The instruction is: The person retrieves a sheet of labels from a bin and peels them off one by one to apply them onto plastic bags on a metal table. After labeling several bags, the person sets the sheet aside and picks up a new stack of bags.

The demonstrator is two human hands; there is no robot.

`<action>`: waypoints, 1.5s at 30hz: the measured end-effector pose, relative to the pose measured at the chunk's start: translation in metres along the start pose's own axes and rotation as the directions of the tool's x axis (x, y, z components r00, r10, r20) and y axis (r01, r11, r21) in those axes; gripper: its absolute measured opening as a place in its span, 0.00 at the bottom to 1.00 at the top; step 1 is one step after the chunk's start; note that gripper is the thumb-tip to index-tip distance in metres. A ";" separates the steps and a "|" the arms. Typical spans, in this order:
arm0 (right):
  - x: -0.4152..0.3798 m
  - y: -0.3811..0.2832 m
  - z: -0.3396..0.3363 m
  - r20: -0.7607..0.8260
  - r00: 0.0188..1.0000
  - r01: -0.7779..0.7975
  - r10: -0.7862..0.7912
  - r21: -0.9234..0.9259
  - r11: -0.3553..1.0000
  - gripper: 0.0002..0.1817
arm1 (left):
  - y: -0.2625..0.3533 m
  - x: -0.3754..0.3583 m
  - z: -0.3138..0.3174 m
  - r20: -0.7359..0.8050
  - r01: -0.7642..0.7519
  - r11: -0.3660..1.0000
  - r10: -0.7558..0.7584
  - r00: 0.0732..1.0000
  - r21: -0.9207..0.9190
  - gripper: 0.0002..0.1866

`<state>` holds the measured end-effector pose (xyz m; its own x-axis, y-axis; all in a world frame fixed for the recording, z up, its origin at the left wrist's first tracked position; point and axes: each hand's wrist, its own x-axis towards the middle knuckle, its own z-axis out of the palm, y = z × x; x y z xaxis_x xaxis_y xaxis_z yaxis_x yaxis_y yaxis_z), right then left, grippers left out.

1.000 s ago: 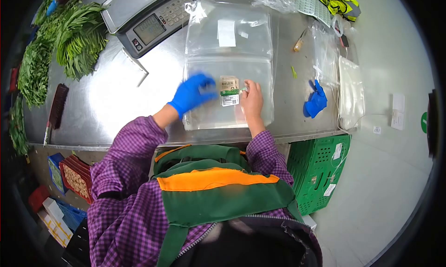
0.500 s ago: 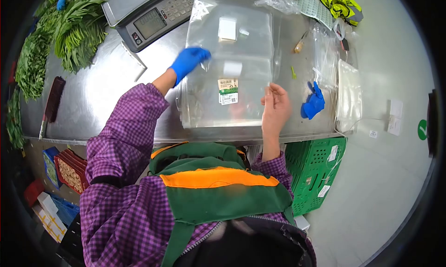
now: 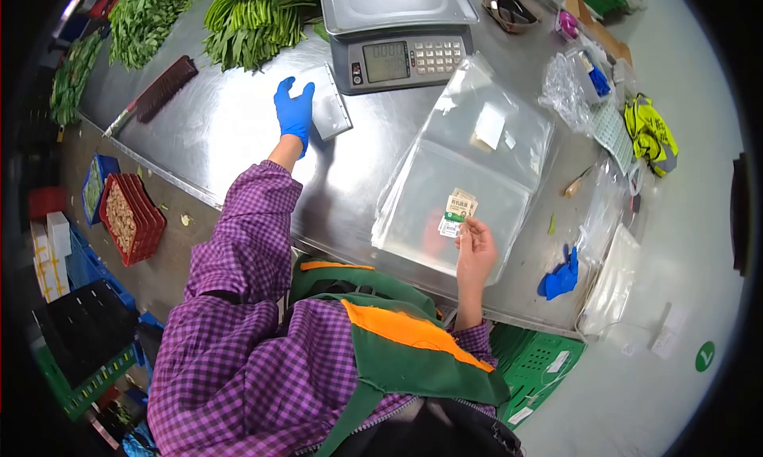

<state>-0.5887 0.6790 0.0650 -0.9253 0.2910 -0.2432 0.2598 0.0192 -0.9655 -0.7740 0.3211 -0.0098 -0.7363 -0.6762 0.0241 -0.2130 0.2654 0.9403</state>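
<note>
My left hand (image 3: 294, 115), in a blue glove, is open with fingers spread beside a flat, pale rectangular thing (image 3: 331, 103) left of the scale (image 3: 389, 61). Whether they touch is unclear. My bare right hand (image 3: 477, 254) has its fingers closed at the edge of a printed green-and-white label (image 3: 458, 208); what they pinch is too small to tell. Beneath that hand and label lies a stack of clear plastic bags (image 3: 425, 187). Blank white labels (image 3: 490, 125) sit farther up the stack.
Leafy greens (image 3: 254, 20) and a brush (image 3: 165, 89) lie at the left of the metal table (image 3: 214, 131). An empty blue glove (image 3: 561, 276) is at the right. Red crates (image 3: 131, 218) stand below left, green crates (image 3: 536, 369) below right.
The view has swung left. My left hand has moved off the bags to the pale flat thing, its fingers now spread. My right hand has come from the bags' right edge to the printed label.
</note>
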 end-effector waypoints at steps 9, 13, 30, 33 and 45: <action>0.003 0.008 0.015 0.154 0.988 0.021 -0.010 -0.065 0.998 0.09 | -0.001 0.000 0.004 0.324 0.261 0.965 -0.233 0.917 -0.043 0.32; 0.001 0.002 0.023 0.160 0.982 -0.102 0.105 -0.028 0.994 0.11 | 0.038 -0.058 -0.003 0.575 0.149 0.937 0.064 0.816 -0.315 0.33; 0.004 -0.015 0.039 0.163 0.973 -0.204 0.163 0.280 0.938 0.14 | 0.111 -0.196 -0.037 0.958 0.113 0.977 0.149 0.247 -0.181 0.50; 0.003 -0.017 0.038 0.079 0.990 -0.132 0.114 0.302 0.944 0.16 | 0.109 -0.217 -0.037 0.935 -0.093 0.973 0.228 0.271 -0.211 0.41; -0.020 -0.025 0.029 0.249 0.961 0.121 -0.121 0.018 0.993 0.18 | 0.102 -0.206 -0.033 0.900 0.023 0.985 0.147 0.410 -0.171 0.20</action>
<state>-0.5847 0.6448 0.0917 -0.9894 0.0394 -0.1400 0.1415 0.0373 -0.9892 -0.6227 0.4649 0.0925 -0.9115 0.3799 -0.1576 -0.1167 0.1286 0.9848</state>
